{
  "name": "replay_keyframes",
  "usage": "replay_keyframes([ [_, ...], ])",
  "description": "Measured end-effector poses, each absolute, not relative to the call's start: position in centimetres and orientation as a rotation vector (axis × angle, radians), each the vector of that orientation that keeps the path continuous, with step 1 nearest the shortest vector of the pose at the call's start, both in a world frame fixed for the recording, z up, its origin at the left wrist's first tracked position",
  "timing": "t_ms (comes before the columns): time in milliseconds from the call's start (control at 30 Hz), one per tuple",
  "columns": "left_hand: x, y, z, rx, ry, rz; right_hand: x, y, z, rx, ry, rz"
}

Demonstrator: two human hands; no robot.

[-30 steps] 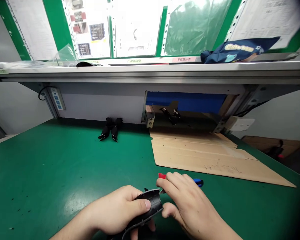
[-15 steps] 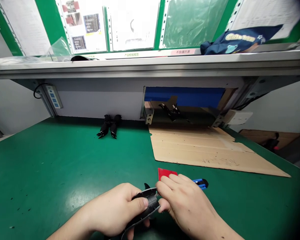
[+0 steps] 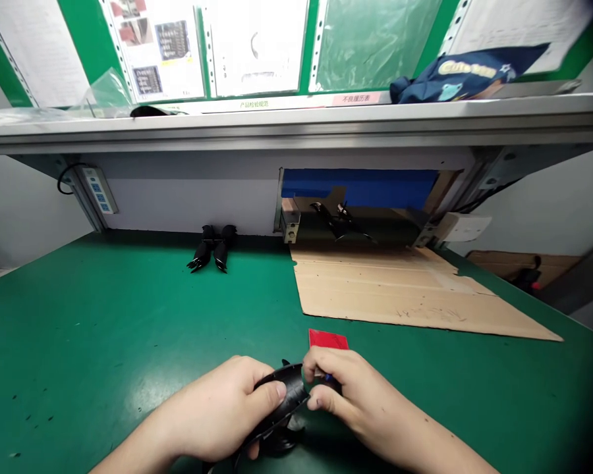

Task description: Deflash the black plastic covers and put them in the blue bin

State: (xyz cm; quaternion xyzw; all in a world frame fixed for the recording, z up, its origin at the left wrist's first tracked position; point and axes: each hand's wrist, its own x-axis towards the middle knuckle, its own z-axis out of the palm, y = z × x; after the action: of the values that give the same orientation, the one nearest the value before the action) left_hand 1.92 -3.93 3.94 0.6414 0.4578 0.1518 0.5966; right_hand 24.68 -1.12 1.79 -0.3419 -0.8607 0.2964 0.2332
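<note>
Pinching the curved black part (image 3: 293, 387) between thumb and fingers, the left hand (image 3: 234, 408) holds it over the green table (image 3: 143, 316), long axis slanting from near left to far right. Its far end points toward the right hand (image 3: 343, 388), curled around a mostly hidden blue-and-black tool (image 3: 329, 378).

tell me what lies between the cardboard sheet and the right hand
In the head view, a flat red piece lies between the cardboard sheet and the right hand.
</note>
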Motion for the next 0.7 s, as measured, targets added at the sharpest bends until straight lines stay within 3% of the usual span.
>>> replay_keyframes([
  [233,2.2,-3.7,4.0,1.427,1.026,0.445,25.1,-1.1,2.0,-0.979,-2.143,0.820],
  [700,3.0,-3.4,2.3,1.054,0.785,0.673,23.8,-1.9,1.4,-0.635,-2.364,0.556],
])
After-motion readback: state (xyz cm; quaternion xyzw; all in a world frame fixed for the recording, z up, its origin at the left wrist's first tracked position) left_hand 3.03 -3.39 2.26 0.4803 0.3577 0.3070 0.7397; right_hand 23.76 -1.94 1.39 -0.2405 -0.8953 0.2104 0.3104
